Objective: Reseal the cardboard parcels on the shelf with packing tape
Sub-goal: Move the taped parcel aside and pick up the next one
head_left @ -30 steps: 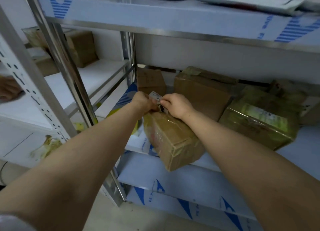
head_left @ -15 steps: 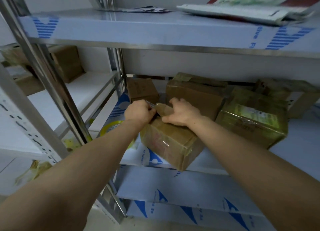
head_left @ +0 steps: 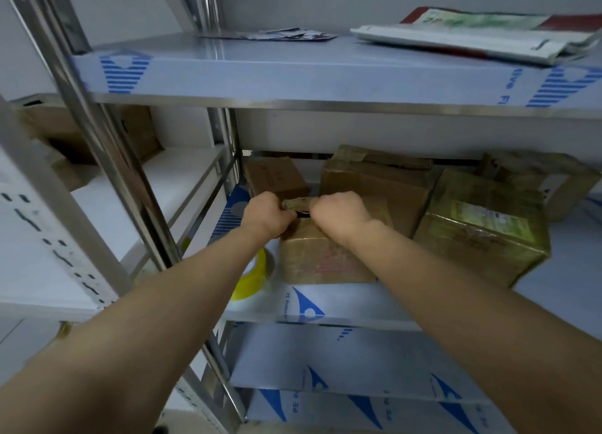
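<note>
The small brown cardboard parcel [head_left: 325, 257] now sits square at the near edge of the middle steel shelf [head_left: 358, 306]. A second ago it was tipped, one corner hanging over that edge. My left hand [head_left: 267, 215] and right hand [head_left: 338, 215] have drawn close together on its top far edge. Both have their fingers curled tight, pinching between them a crumpled brownish strip [head_left: 298, 203]; whether it is flap or old tape I cannot tell. The yellow roll of packing tape [head_left: 257, 275] lies on the shelf just left of the parcel, partly behind my left forearm, and neither hand touches it. I judge the top is being folded shut and steadied, with fresh tape not yet laid.
</note>
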`<state>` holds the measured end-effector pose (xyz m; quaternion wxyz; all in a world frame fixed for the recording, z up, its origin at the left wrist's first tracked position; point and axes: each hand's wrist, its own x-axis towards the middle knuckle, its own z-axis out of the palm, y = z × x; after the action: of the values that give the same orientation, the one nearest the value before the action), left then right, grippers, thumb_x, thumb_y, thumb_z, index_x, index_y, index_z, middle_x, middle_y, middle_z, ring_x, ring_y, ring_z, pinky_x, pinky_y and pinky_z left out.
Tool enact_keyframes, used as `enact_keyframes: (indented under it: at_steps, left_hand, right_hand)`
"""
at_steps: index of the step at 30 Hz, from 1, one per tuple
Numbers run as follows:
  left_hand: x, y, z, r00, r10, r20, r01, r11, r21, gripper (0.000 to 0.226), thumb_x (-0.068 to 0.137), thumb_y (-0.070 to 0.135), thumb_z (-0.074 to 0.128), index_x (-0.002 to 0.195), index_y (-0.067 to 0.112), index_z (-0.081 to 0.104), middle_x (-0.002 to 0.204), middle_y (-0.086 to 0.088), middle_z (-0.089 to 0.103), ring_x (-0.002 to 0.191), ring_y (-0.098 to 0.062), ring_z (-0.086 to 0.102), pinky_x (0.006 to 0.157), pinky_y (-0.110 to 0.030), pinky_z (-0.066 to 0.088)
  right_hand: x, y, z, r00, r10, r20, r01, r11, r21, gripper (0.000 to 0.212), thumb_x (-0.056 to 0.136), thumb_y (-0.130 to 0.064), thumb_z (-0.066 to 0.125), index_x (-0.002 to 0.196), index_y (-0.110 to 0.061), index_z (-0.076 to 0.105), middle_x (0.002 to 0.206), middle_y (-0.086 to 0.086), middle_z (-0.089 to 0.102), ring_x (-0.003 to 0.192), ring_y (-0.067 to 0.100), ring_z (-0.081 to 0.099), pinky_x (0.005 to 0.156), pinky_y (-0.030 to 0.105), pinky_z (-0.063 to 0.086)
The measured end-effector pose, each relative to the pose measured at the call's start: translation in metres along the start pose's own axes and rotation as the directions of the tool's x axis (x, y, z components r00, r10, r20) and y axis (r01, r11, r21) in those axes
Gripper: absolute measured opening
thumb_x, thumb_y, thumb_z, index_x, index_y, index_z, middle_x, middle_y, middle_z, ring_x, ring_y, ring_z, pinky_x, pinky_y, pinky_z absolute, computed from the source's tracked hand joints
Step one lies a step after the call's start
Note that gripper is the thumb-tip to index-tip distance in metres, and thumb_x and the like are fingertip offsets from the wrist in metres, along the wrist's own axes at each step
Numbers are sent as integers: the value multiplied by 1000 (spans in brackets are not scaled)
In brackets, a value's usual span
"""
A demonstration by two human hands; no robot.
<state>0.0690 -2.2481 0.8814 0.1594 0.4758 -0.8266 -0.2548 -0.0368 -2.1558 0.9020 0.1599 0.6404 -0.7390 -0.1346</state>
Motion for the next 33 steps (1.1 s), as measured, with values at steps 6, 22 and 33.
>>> enact_keyframes:
  at_steps: [6, 22, 33]
  left_hand:
    - [1, -6, -3, 975, -143, 172, 204, 880, -428, 18, 84, 14, 70, 73, 1, 63, 63, -14, 64, 53, -21, 63, 64, -35, 59]
    - [-10, 3, 6, 911, 405, 83, -397, 804, 443, 26, 95, 22, 47, 110, 7, 61, 107, -16, 65, 98, -33, 61, 75, -34, 43]
    - [-6, -8, 0, 871, 459, 176, -492, 815, 306, 43, 97, 21, 48, 140, 23, 47, 134, -11, 51, 115, -27, 54, 96, -30, 42]
  right_hand:
    - [1, 10, 14, 995, 25, -98, -21, 999, 38, 23, 96, -5, 39, 115, -3, 53, 113, 10, 60, 96, 30, 62, 53, 30, 31]
    - [-7, 8, 27, 983, 72, -170, -45, 986, 160, 26, 101, -17, 37, 114, -6, 57, 109, 8, 62, 93, 27, 63, 60, 31, 33]
    - [-10, 9, 36, 981, 90, -172, -60, 983, 174, 31, 102, -24, 34, 112, -8, 58, 107, 6, 62, 92, 25, 62, 60, 31, 37]
